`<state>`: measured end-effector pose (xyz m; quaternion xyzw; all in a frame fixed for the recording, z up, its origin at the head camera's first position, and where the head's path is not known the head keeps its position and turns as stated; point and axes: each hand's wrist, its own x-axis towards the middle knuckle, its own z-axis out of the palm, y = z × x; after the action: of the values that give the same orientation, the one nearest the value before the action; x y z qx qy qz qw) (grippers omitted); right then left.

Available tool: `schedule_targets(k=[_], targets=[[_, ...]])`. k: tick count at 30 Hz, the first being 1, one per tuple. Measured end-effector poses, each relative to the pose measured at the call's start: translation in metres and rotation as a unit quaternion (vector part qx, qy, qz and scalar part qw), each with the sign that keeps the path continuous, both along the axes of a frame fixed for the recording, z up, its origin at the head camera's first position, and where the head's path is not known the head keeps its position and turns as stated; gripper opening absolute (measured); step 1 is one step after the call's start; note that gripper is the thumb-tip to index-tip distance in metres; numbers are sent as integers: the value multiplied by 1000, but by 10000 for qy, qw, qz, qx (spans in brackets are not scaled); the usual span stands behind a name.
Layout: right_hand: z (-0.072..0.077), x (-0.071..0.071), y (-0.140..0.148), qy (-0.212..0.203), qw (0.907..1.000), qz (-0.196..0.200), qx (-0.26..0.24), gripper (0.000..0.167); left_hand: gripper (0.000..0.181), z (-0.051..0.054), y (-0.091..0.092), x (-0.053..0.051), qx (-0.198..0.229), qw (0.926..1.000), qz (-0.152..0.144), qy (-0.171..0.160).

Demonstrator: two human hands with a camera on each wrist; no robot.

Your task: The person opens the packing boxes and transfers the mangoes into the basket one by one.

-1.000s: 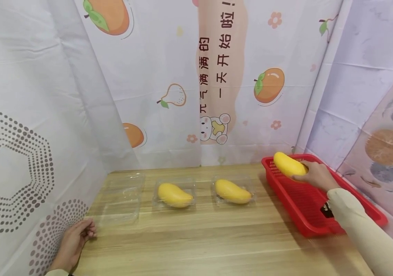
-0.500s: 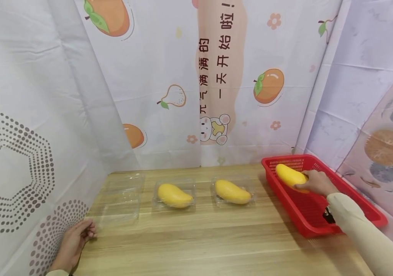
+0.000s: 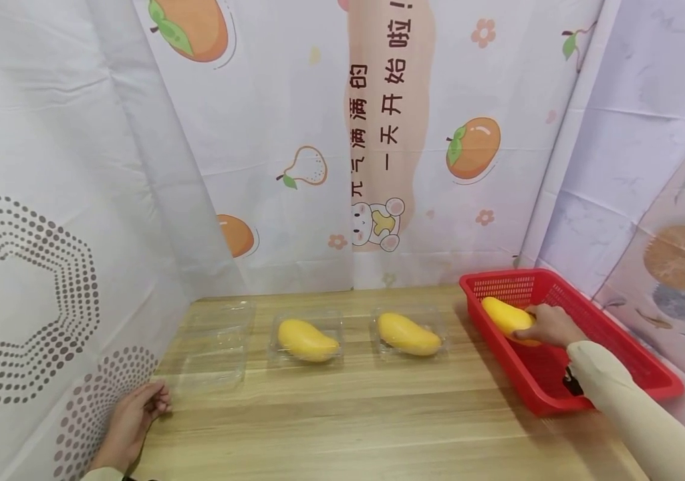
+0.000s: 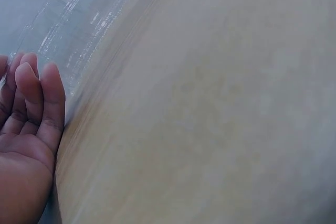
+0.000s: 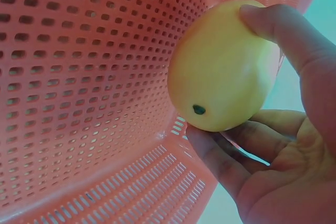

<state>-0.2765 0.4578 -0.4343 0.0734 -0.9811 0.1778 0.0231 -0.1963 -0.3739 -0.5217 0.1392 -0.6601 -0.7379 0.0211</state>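
My right hand (image 3: 554,326) holds a yellow mango (image 3: 506,316) inside the red basket (image 3: 513,364), near its far left corner. In the right wrist view, the thumb lies on one side of the mango (image 5: 223,72) and the fingers curl around the other; a dark stem spot faces the camera. My left hand (image 3: 134,422) rests at the table's left edge with loosely curled fingers and nothing in them. The left wrist view has that hand (image 4: 29,124) beside clear plastic.
Clear plastic containers (image 3: 212,367) stand at the table's left, near the left hand. Two more clear trays each bear a yellow mango, one left of centre (image 3: 306,339) and one right of it (image 3: 408,334). Printed curtains (image 3: 294,220) enclose the back and sides.
My right hand has lowered the mango from above the basket's rim down into the basket. The left hand stays where it was.
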Motion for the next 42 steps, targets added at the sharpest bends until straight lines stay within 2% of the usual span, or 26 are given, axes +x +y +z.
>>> schedule_targets(k=[5, 12, 17, 23, 26, 31, 34, 37, 42], targets=[[-4, -2, 0, -28, 10000, -17, 15, 65, 26, 1, 2, -2, -19, 9995, 153, -268], [-9, -4, -1, -245, 9996, -140, -102, 65, 28, 1, 2, -5, 33, 9998, 143, -146], [-12, -3, 1, -383, 9991, -184, -68, 69, 30, 0, 1, -6, -28, 9996, 139, -248], [-11, -3, 0, -536, 9982, -234, -155, 77, 34, 0, 1, -6, -26, 9997, 102, -221], [-10, -3, 0, -646, 9975, -210, -197, 80, 37, 1, 2, -8, -76, 9995, 208, -237], [-8, -3, 0, -860, 9958, -262, -156, 61, 41, 3, 12, -9, -519, 9960, 604, -401], [-6, -3, 0, -877, 9956, -301, -133, 52, 45, 4, 17, -9, -755, 9936, 746, -387], [-3, -2, 0, -882, 9955, -309, -154, 47, 51, 4, 21, -8, -872, 9927, 764, -349], [2, 1, -2, -795, 9965, -179, -186, 40, 57, 6, 24, -8, -798, 9940, 625, -418]])
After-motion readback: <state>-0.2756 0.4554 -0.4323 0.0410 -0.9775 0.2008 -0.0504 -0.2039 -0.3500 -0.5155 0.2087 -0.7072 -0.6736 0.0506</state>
